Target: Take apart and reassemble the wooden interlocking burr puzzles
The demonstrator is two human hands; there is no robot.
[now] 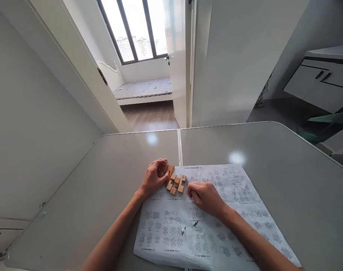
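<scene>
My left hand (154, 177) curls around several reddish-brown wooden puzzle pieces (170, 170) at the top left edge of the printed sheet, its thumb near the lighter blocks. Right beside the thumb lies a cluster of pale notched wooden puzzle pieces (176, 183), some with marks on their faces. Just right of that cluster, my right hand (205, 195) rests on the paper as a loose fist, apart from the pieces. Nothing shows in it. Under the hands spreads a large instruction sheet (199, 237) printed with rows of small diagrams.
The grey table (75, 210) has a pale seam down its middle. Two small dark torn-looking spots mark the sheet's lower half. Beyond the far edge stands an open door (178, 67), with a bed (145, 87) behind it. White cabinets (323, 79) stand at the right.
</scene>
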